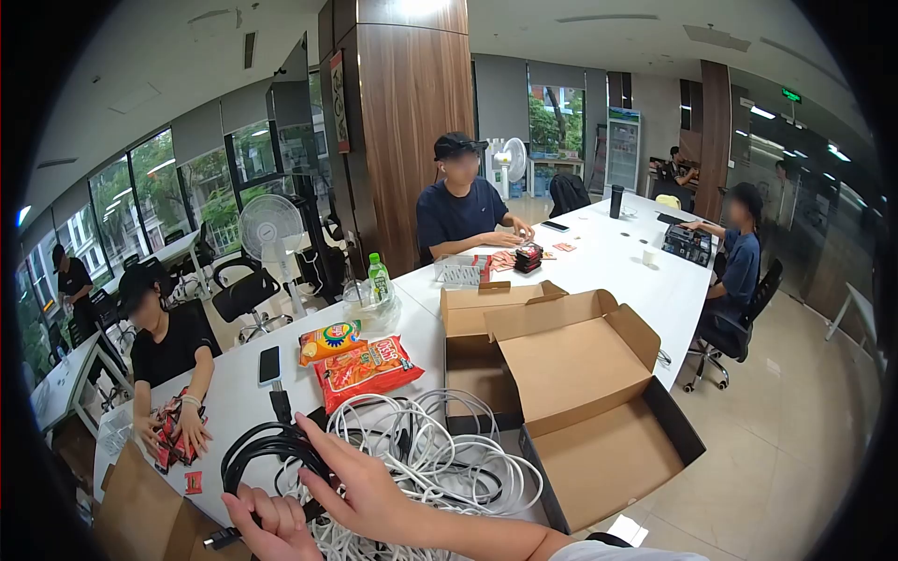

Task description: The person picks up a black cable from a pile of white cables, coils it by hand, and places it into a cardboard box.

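A coil of black cable [245,449] is gripped low down by my left hand [276,524], whose fingers are curled round it. My right hand [365,481] lies against the coil's right side with fingers stretched out and thumb apart. One black plug [281,407] sticks up above the coil; another cable end [222,539] with a metal tip hangs at lower left. Beneath and beyond my hands spreads a tangled heap of white cables [440,467], with some black ones mixed in.
Open cardboard boxes [599,458] stand right of the heap; another cardboard box [140,510] is at lower left. Snack bags [369,372], a phone [269,365] and a green bottle [378,276] lie beyond. A person [168,346] at left handles red packets; others sit farther along the table.
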Motion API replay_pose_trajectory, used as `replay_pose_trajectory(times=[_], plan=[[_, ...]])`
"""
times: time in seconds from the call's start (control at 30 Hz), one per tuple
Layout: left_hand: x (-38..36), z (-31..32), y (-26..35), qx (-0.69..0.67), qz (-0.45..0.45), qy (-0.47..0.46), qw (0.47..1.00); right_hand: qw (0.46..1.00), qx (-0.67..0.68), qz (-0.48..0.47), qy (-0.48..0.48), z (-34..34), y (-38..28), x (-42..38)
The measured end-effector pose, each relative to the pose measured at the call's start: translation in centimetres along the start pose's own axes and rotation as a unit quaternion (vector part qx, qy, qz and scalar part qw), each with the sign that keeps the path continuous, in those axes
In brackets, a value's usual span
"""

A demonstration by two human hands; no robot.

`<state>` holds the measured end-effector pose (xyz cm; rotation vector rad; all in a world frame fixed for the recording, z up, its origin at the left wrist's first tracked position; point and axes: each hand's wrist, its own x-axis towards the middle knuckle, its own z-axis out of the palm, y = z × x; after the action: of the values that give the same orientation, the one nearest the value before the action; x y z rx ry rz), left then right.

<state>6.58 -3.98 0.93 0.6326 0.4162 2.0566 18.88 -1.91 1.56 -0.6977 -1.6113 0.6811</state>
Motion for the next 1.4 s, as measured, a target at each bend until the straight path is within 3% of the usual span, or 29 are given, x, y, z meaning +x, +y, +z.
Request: replay_pose_trajectory(times=[0.17, 0.3, 0.4, 0.47, 0.5, 0.53, 0.63, 0.67, 0.77, 0.83, 0.9, 1.1, 1.13, 1.23, 1.4], plan=[[-0.9, -0.9, -0.3, 0.05, 0.033, -0.081, 0.995, 0.995, -0.014, -0.089, 0.036, 0.2, 0.7, 0.4], [-1.0, -1.6, 1.7, 0.011, -0.101, -0.247, 0.964, 0.997, 0.021, -0.07, 0.023, 0.0, 0.1, 0.3], [-2.1, 0.6, 1.2, 0.17, 0.048, -0.187, 0.966, 0.997, 0.033, -0.071, 0.012, 0.3, 0.7, 0.3], [-1.1, -0.5, -0.5, 0.156, 0.132, -0.143, 0.968, 0.995, 0.027, -0.093, 0.017, 0.6, 1.2, 0.5], [-0.9, -0.6, -0.5, 0.163, 0.135, -0.129, 0.969, 0.994, 0.024, -0.101, 0.022, 0.6, 1.3, 0.5], [-0.8, -0.7, -0.5, 0.171, 0.138, -0.114, 0.969, 0.997, 0.065, -0.051, 0.0, 0.4, 1.1, 0.5], [-1.3, -1.0, 1.9, 0.035, -0.085, -0.244, 0.965, 0.994, 0.107, -0.005, -0.012, -0.2, 0.8, 0.6], [0.0, -3.0, 1.3, -0.106, -0.15, -0.344, 0.921, 0.99, 0.142, 0.016, -0.019, 0.0, 1.0, 0.5], [-1.3, -1.3, 0.4, -0.022, -0.021, -0.211, 0.977, 0.991, 0.135, 0.017, -0.012, 0.1, 0.9, 0.5], [-0.8, -1.6, 0.9, 0.03, -0.029, -0.263, 0.964, 0.991, 0.135, 0.012, 0.012, 0.7, 1.3, 0.5], [-1.2, -1.5, 1.1, 0.031, -0.052, -0.118, 0.991, 0.988, 0.15, 0.037, 0.004, 1.1, 1.3, 0.4], [-1.8, 1.3, -0.8, 0.226, 0.084, -0.077, 0.967, 0.992, 0.122, 0.026, 0.017, 0.1, 1.4, 1.0], [-1.4, 0.3, -0.5, 0.278, 0.082, -0.136, 0.947, 0.993, 0.11, -0.008, 0.035, 0.0, 1.9, 1.1], [-1.4, 1.7, -1.4, 0.349, 0.194, -0.105, 0.911, 0.997, 0.065, -0.019, 0.04, -0.5, 2.1, 1.3], [-1.3, 0.9, -1.4, 0.349, 0.186, -0.168, 0.903, 0.997, 0.05, -0.022, 0.06, -0.7, 2.6, 1.6]])
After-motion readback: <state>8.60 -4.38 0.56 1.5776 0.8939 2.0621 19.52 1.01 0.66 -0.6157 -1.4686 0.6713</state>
